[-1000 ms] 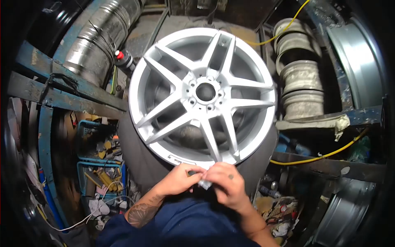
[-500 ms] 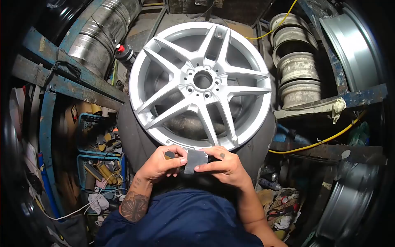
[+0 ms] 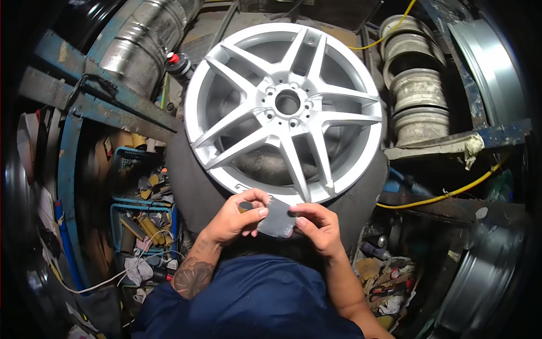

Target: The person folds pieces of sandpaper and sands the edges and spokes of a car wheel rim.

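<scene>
A dark grey piece of sandpaper (image 3: 278,219) with a ragged lower edge is stretched between my hands, just in front of the wheel. My left hand (image 3: 240,217) pinches its left edge between thumb and fingers. A small dark, round-ended object (image 3: 245,207) also sits within the left fingers; its kind is unclear. On the other side, my right hand (image 3: 319,226) grips the right edge with thumb and forefinger. Beyond both hands lies a silver alloy wheel (image 3: 257,107) with paired spokes, resting on a dark cloth-like cover (image 3: 195,189).
Blue baskets (image 3: 116,212) at left hold scraps and rolls. A red-capped bottle (image 3: 179,65) stands beside the wheel. Stacked rims (image 3: 419,93) fill the right shelf (image 3: 435,148). A yellow hose (image 3: 446,198) crosses below them, above cluttered items (image 3: 389,288).
The sandpaper now shows a wider, flatter face. My right hand has moved right and changed its finger position. The wheel and surroundings sit slightly farther right and higher in view.
</scene>
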`<state>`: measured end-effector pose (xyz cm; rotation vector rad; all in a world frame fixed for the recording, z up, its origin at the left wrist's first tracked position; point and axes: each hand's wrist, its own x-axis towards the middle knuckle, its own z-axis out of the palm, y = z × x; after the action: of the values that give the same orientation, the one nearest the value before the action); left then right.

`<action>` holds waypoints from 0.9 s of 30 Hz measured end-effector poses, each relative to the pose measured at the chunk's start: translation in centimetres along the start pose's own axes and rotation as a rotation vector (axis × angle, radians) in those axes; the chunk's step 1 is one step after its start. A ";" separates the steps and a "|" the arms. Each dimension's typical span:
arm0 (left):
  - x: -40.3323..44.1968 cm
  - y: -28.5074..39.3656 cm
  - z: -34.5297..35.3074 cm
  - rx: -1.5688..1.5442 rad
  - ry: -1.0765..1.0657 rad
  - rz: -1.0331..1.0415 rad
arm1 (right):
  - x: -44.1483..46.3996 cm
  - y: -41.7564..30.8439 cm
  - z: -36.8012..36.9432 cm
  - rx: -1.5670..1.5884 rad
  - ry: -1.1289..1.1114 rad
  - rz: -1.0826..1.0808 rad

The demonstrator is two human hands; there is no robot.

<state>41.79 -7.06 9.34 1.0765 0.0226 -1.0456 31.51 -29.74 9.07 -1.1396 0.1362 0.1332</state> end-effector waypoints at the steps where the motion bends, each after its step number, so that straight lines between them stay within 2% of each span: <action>1: 0.1 -0.2 -0.1 -0.025 -0.016 -0.015 | 0.2 0.1 0.0 0.010 -0.033 -0.023; 4: -0.1 -0.3 -0.4 -0.075 -0.051 -0.061 | 0.1 0.7 0.3 -0.129 0.007 -0.062; 10: 0.1 -2.0 -1.1 -0.207 -0.125 -0.098 | 1.3 -1.0 0.8 -0.534 -0.098 -0.225; 11: 0.3 -2.2 -1.1 -0.168 -0.108 -0.073 | 1.3 -1.2 1.0 -0.563 -0.064 -0.189; 14: 0.3 -2.3 0.1 0.178 0.177 0.038 | 1.5 -0.8 1.0 -0.682 0.032 -0.244; 16: -0.3 -1.8 0.2 0.136 0.244 0.121 | 1.9 -0.6 1.3 -0.689 0.082 -0.268; 18: -1.4 -0.6 0.8 0.233 0.247 0.149 | 1.9 -0.3 1.5 -0.687 0.123 -0.241; 20: -1.3 -1.0 1.1 0.455 0.281 0.307 | 1.5 0.1 1.6 -0.677 0.143 -0.156; 21: -1.3 -1.2 1.3 0.566 0.301 0.391 | 1.6 0.3 1.6 -0.690 0.136 -0.209; 24: -1.6 -0.8 1.9 0.534 0.357 0.331 | 1.5 0.1 2.7 -0.583 0.188 -0.121; 27: -1.7 -0.8 2.1 0.515 0.340 0.300 | 1.3 0.2 2.6 -0.612 0.203 -0.167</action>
<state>39.38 -7.49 10.69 1.6603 -0.1376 -0.5970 32.82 -27.27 9.68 -1.7698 0.1865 -0.1001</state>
